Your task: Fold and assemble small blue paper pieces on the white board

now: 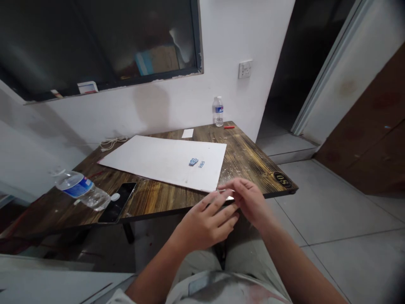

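Note:
My left hand [210,220] and my right hand [249,202] meet in front of the table's near edge, fingertips close together. The fingers of both are bent into a pinch around a small whitish bit [229,194], mostly hidden and too small to name. Just beyond them, a white board [152,158] lies flat on the dark wood table [249,166]. On the board's right part rests a little cluster of blue-and-white pieces [193,161], with a smaller blue-and-white piece [201,164] beside it.
Left on the table, a clear water bottle [82,190] lies tilted by a black phone [122,200] and a white cap [115,196]. At the back are a white cable [112,143], a paper slip [187,133], an upright bottle [218,113] and a red stick [229,127].

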Demonstrator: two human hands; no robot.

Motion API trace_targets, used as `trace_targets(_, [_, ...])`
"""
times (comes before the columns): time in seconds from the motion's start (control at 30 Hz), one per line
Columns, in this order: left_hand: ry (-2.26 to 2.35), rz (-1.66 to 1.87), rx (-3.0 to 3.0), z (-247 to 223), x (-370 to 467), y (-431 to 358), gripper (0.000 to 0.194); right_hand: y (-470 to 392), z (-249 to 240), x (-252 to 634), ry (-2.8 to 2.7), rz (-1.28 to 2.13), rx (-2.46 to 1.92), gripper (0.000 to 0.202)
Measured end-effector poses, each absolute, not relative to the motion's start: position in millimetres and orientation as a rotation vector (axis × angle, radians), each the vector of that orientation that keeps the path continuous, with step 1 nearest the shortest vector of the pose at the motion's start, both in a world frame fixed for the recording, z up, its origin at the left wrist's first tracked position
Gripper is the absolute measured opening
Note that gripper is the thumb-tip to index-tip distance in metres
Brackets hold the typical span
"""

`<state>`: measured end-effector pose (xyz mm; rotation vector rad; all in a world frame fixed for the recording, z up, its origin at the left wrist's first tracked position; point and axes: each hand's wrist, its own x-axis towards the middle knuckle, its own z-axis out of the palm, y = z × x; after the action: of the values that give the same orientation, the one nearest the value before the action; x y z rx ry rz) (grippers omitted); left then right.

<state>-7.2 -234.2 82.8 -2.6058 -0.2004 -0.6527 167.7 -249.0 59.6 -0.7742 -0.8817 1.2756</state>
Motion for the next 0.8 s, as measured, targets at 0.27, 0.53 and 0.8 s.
trace_targets(0.27, [-0.056,-0.533,-2.655,89,-6,-235,0.016,-253,62,158,-1.275,0.742,-1.075,0.030])
trace_targets(0.53, [-0.010,-0.481,-2.753,82,-11,-232,0.025,-248,71,155,-1.712,0.778,-0.810,0.052])
trace_targets(0.8, [0.444,-0.346,-2.632,86,-20,-261,0.018,-293,105,170,-1.861,1.112,-0.351,0.054])
